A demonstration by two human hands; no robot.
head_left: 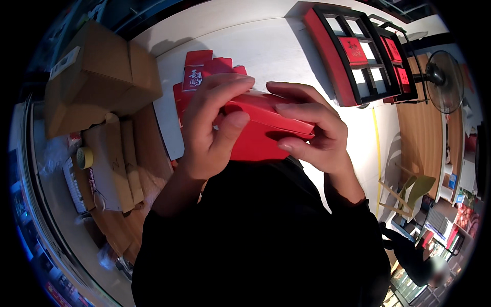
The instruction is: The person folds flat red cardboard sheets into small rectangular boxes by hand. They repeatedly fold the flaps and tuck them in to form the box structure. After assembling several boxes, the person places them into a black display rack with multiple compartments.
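Between my two hands is a red cardboard box (pixel 255 135), held in front of my body over the near edge of the table. My left hand (pixel 215 123) grips its left end, with the thumb on the side facing me and the fingers over the top. At the right end, my right hand (pixel 319 125) pinches the folded edge, thumb below and fingers above. A flap there stands slightly apart from the box. Just beyond my left hand lie several flat red box blanks (pixel 197 71) with pale lettering, partly hidden by that hand.
A black-and-red divided tray (pixel 342 69) stands at the far right, with small red boxes in some compartments. Large brown cartons (pixel 97 82) are at the left, beside a roll of yellow tape (pixel 84 157). A fan (pixel 444 82) and a chair (pixel 417 192) are at right; a person (pixel 409 258) is beyond.
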